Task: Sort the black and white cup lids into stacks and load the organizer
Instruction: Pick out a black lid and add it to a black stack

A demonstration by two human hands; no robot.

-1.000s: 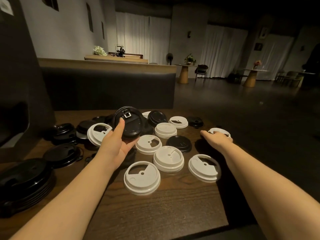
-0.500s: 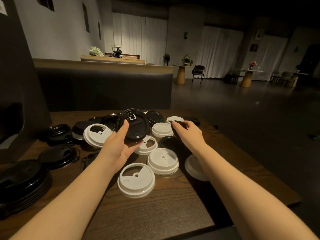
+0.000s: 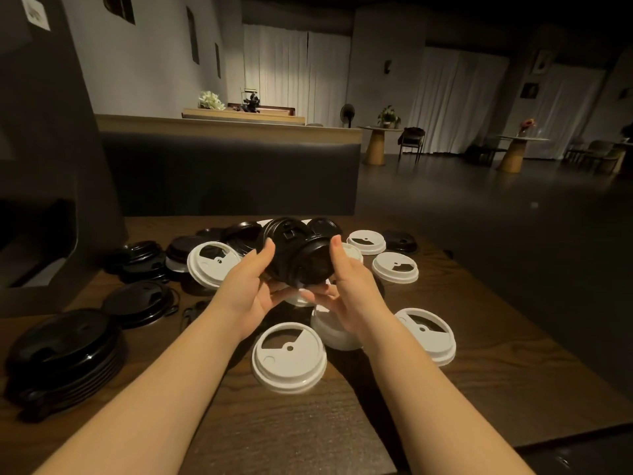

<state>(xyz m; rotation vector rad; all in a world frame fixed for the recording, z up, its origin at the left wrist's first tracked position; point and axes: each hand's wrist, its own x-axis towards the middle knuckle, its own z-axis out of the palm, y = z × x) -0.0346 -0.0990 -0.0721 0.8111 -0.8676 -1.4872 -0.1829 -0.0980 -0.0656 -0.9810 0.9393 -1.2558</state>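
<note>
Above the counter (image 3: 462, 399), at its 12 o'clock side, the left hand (image 3: 251, 289) and right hand (image 3: 346, 296) grip two black lids (image 3: 298, 255) by their rims; thin, light, slippery plastic, probably best held edgewise.

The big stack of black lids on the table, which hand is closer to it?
Left. The left hand is up holding black lids, with the big stack of black lids on its side; the right hand is farther across.

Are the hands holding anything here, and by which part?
Yes. The left hand grips a black lid by its rim, thumb on the edge. The right hand holds a second black lid by its rim, against the first.
</note>
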